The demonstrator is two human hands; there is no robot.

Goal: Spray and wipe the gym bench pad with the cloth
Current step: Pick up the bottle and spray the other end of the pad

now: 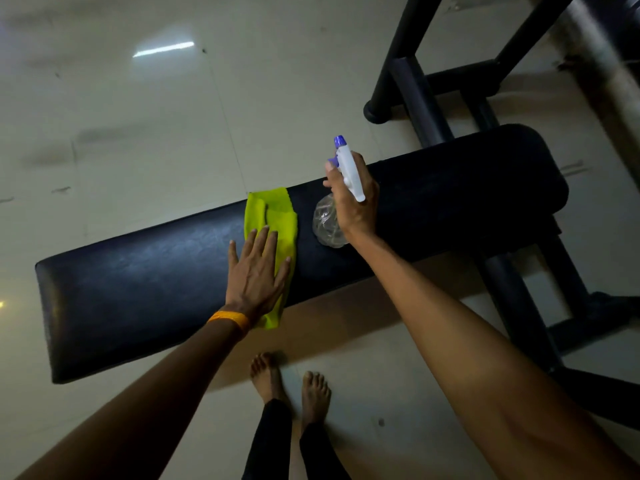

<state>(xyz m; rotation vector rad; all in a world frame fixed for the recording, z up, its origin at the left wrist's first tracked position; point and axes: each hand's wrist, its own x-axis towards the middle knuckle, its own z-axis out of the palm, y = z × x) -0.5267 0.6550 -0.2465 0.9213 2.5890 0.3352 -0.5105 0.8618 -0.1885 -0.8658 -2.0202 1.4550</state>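
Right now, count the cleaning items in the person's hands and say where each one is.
2. The yellow-green cloth lies flat on the bench pad under the left hand. The spray bottle is gripped by the right hand above the pad.

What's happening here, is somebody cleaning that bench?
Yes. A person stands barefoot at a black gym bench pad. Their left hand lies flat on a yellow-green cloth spread across the pad. Their right hand grips a clear spray bottle with a white and purple head, right beside the cloth.
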